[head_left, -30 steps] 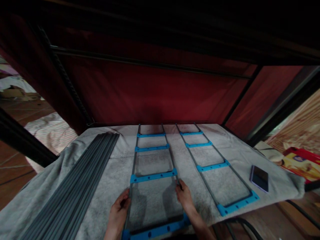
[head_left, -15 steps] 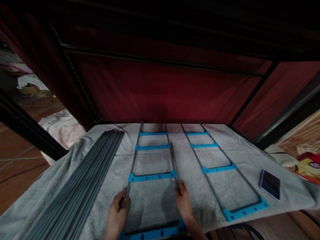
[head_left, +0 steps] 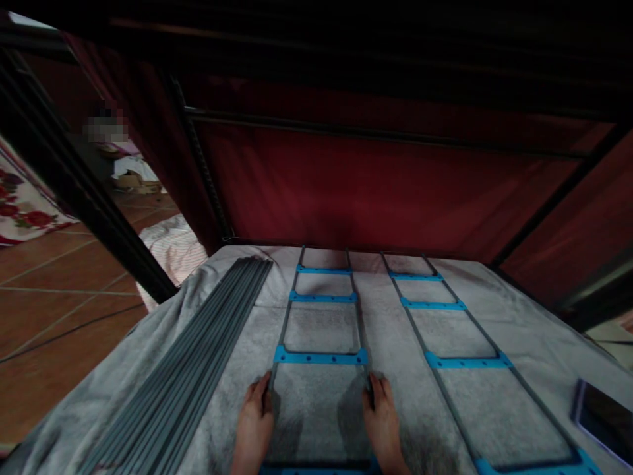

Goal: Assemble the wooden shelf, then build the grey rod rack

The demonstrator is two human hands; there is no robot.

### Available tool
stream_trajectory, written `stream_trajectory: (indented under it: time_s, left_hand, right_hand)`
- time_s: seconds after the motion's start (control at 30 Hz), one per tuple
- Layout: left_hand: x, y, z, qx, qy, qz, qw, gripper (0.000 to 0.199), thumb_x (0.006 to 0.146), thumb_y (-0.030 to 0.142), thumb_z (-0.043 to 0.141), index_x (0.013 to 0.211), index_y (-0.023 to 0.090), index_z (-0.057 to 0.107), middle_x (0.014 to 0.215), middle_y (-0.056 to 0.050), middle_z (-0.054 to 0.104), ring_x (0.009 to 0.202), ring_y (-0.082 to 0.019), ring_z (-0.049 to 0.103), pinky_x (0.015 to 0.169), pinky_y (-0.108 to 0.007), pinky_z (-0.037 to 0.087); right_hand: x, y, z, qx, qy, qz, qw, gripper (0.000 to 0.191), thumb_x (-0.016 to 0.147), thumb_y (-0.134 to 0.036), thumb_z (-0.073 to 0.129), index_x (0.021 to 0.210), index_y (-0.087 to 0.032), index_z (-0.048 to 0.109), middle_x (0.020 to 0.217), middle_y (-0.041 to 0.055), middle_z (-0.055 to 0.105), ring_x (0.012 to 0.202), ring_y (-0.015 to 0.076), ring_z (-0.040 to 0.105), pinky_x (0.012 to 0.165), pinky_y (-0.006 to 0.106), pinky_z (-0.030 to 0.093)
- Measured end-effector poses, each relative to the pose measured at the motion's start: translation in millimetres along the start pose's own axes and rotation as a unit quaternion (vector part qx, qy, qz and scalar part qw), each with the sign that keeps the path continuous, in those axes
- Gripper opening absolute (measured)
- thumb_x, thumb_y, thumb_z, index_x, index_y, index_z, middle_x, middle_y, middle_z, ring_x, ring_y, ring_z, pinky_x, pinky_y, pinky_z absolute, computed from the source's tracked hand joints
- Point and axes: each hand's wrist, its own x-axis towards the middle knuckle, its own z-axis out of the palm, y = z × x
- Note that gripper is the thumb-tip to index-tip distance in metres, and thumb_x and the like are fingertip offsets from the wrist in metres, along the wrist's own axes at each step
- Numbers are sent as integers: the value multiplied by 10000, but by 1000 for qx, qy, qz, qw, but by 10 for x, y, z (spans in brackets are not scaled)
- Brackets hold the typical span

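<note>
A ladder-like frame of thin grey rods joined by blue crossbars lies in front of me on a grey cloth. My left hand is closed around its left side rod, below the nearest full crossbar. On the opposite rod, at about the same height, my right hand has its fingers closed too. Another blue crossbar is cut off by the bottom edge, between my wrists. To the right lies a second frame of the same kind, which neither hand touches.
A bundle of loose grey rods lies left of the frames. A dark-screened phone sits at the right edge. Red fabric with dark metal bars stands behind the cloth. Tiled floor and a dark post are at left.
My view has turned to the left, so the frames and phone appear farther right. Both hands stay at the side rods of the left frame.
</note>
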Motion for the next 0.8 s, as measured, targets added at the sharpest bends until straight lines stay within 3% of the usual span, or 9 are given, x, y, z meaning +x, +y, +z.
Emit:
stream_trajectory:
  time_s: [0.17, 0.33, 0.53, 0.67, 0.8]
  left_hand:
    - [-13, 25, -27, 64, -1, 22, 998, 473, 839, 288, 377, 1179, 109, 654, 1124, -146, 646, 1092, -265, 616, 1025, -412, 469]
    - [141, 96, -305, 170, 13, 95, 981, 399, 880, 318, 408, 1080, 146, 706, 1130, -136, 637, 1091, -272, 576, 1022, -402, 441]
    - [281, 131, -670, 398, 56, 71, 913, 472, 909, 187, 331, 1270, 27, 590, 1259, -207, 570, 1055, -309, 535, 912, -413, 435]
    - [278, 141, -712, 488, 42, 74, 869, 485, 902, 101, 298, 1296, 33, 572, 1234, -201, 571, 1049, -308, 541, 861, -398, 421]
    - [360, 168, -691, 514, 53, 76, 853, 473, 918, 95, 265, 1257, 7, 583, 1056, -194, 598, 972, -302, 567, 816, -372, 422]
  right_hand:
    - [-17, 2, -10, -29, 2, -29, 999, 439, 896, -373, 388, 1209, -177, 626, 1163, 147, 620, 1083, 313, 603, 914, 429, 501]
    - [-54, 17, -4, -35, -8, -67, 997, 491, 916, -321, 370, 1354, -148, 509, 1246, 170, 564, 1196, 327, 529, 971, 463, 463]
    - [-66, 42, 1, -28, -18, -68, 997, 494, 927, -338, 374, 1370, -153, 492, 1235, 163, 558, 1188, 316, 530, 987, 457, 454]
    - [-58, 18, -24, -28, -23, -59, 998, 487, 921, -335, 380, 1371, -189, 494, 1249, 141, 562, 1190, 306, 540, 971, 441, 468]
    - [-52, 24, -24, -35, -25, -54, 998, 500, 914, -340, 378, 1373, -180, 495, 1245, 142, 566, 1188, 310, 547, 973, 447, 470]
